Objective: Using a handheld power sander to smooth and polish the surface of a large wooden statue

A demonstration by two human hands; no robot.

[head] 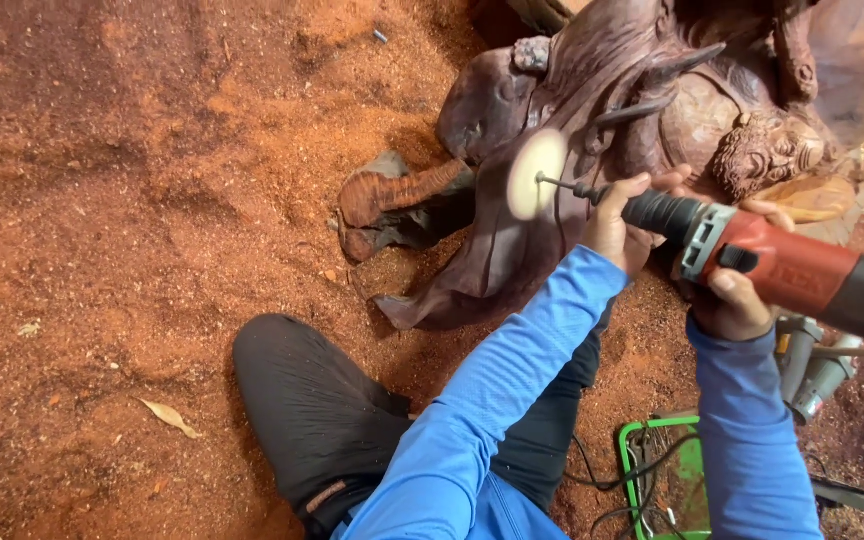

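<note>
- One dark reddish-brown wood carving (512, 250) lies on ground covered in red sawdust (132, 180); it serves as the landmark here.
- One red and black rotary grinder (782, 270) is held across the carving's lower right side, its nose pointing left toward the wood.
- One round pale buffing disc (535, 174) sits on the grinder's thin shaft and presses against the carving's smooth middle surface.
- Two hands are on the tool. The left hand (620, 222) is closed around the black front neck of the grinder, just right of the disc and against the carving.
- The right hand (737, 300) is wrapped from below around the red body of the grinder, further right of the carving.
- Two blue sleeves (512, 400) run from the hands down toward the bottom edge.
- One bent knee in dark trousers (312, 400) rests on the sawdust below the carving.
- One green wire frame (632, 470) with black cables lies below and to the right of the carving, between the two sleeves.
- One dry leaf (170, 417) lies on the sawdust well to the lower left of the carving.
- One grey tool (812, 370) lies at the right, beneath the grinder; its kind cannot be told.
</note>
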